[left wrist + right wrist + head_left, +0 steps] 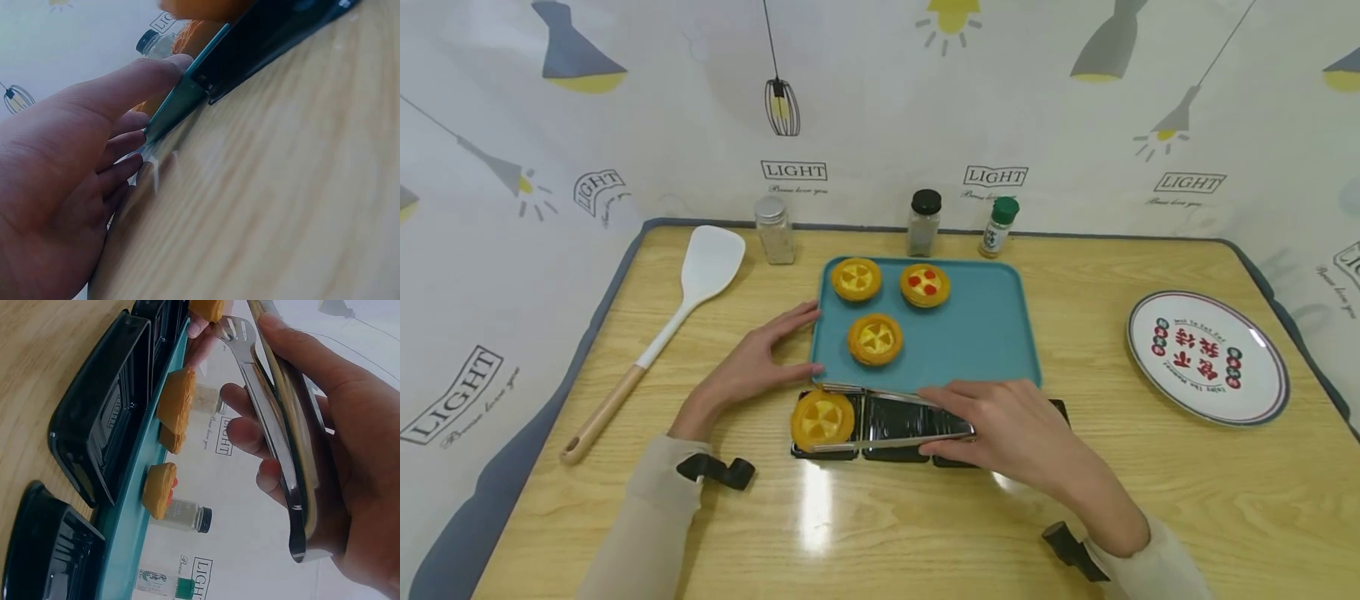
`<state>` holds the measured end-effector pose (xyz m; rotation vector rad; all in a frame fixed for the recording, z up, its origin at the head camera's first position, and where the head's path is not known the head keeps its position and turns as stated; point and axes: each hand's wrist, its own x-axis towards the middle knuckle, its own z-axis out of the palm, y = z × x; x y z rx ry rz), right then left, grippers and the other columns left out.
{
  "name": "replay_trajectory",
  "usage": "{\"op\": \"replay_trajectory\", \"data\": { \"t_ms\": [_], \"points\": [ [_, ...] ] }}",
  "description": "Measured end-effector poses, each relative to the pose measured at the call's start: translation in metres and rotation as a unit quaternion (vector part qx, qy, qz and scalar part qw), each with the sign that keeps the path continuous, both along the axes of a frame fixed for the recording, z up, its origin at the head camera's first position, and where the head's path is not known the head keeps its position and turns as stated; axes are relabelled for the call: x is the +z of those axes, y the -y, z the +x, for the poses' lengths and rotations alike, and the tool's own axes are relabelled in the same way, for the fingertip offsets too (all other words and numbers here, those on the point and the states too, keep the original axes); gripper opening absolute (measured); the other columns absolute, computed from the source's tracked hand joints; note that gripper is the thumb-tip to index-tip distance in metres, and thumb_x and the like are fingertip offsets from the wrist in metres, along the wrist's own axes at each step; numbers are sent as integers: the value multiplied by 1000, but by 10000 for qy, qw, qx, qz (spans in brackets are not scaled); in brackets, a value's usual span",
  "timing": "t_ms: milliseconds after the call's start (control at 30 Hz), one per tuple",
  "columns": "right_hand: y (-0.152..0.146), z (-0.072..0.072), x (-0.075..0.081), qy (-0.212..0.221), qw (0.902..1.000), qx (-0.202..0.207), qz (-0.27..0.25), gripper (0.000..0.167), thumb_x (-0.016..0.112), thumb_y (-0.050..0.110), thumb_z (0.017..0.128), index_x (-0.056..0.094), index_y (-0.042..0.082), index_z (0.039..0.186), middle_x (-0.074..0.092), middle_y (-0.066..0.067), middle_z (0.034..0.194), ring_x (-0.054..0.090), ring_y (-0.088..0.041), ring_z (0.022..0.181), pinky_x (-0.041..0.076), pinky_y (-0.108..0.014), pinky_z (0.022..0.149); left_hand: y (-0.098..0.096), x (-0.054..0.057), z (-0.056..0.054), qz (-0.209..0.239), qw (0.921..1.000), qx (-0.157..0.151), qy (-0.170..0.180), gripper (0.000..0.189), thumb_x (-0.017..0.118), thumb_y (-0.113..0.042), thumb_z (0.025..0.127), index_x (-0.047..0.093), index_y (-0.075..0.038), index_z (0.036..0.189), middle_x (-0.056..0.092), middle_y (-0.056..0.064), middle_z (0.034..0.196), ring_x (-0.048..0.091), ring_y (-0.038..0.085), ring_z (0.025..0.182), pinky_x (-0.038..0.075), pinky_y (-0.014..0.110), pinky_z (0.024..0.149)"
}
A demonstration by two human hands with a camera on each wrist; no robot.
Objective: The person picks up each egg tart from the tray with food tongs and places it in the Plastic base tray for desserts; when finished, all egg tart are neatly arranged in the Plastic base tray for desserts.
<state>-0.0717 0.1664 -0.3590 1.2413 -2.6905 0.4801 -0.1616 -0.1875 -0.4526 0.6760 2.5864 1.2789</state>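
My right hand (1011,421) holds metal tongs (895,445), their arms reaching left along both sides of an egg tart (822,421). That tart sits at the leftmost of several small black boxes (895,421) lined up before the teal tray (970,333). In the right wrist view the tongs (294,487) rest in the palm, the slotted tip beside the tart (207,309). With fingers spread, my left hand (752,358) touches the tray's left edge. On the tray lie a tart (856,279), another (876,339) and a red-dotted one (924,286).
A white spatula (711,262) with a wooden handle lies at the left. Behind the tray stand a silver-capped jar (774,232), a black-capped jar (924,223) and a green-capped bottle (999,227). A white plate (1255,383) with red lettering lies at the right.
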Motion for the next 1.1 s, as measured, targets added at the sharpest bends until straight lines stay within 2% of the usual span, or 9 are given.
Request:
{"op": "replay_trajectory", "data": {
  "t_ms": [333,467,533,633,733,900,1000,1100],
  "points": [
    [-2,0,-1,108,9998,-85,122,54,69,57,84,69,19,122,68,9,88,47,1,52,25,-18,37,-2,2,-1,-19,10000,-3,-8,79,75,-49,84,39,-29,151,22,-11,160,16,11,145,17,49,117],
    [-2,-1,1,317,9993,-200,-18,60,69,61,82,68,20,126,68,10,91,49,1,56,31,-18,40,-2,1,-1,-47,10000,10,-18,79,75,-49,84,39,-29,151,22,-10,160,16,12,146,17,50,117],
    [-3,-1,3,394,9985,-346,-150,64,70,63,80,66,21,128,66,13,87,48,2,55,33,-19,41,-2,1,0,-57,10000,26,-16,79,75,-49,84,39,-29,151,22,-10,160,16,12,146,17,50,117],
    [-7,-3,8,362,9965,-663,-369,68,72,64,78,64,23,131,59,19,76,44,4,51,33,-20,41,-1,0,0,-51,10000,37,-31,80,75,-50,83,39,-28,151,22,-10,160,17,12,146,17,49,117],
    [-13,-6,15,239,9916,-1161,-514,69,72,64,77,63,24,133,54,19,68,40,4,47,31,-21,38,-2,0,0,-17,10000,25,-33,80,75,-50,83,39,-27,151,23,-9,160,17,12,145,17,48,117],
    [-28,-22,26,-121,9768,-2034,-664,62,77,57,76,68,17,123,62,9,71,49,-3,51,36,-25,39,-3,0,0,35,10000,24,-2,79,75,-49,83,39,-28,151,23,-9,160,17,12,146,16,48,118],
    [-34,-34,32,-15,9656,-2508,-692,62,76,57,78,69,11,119,60,3,66,50,-9,50,36,-28,40,-3,-1,0,78,10000,50,3,79,76,-47,83,40,-28,151,24,-10,159,17,13,146,16,49,118],
    [-37,-43,34,302,9520,-2986,-598,72,69,65,80,67,8,124,52,1,59,46,-15,49,33,-31,41,-5,2,2,149,9999,67,-4,78,77,-41,84,41,-24,150,24,-7,159,18,16,146,15,50,118]
  ]
}}
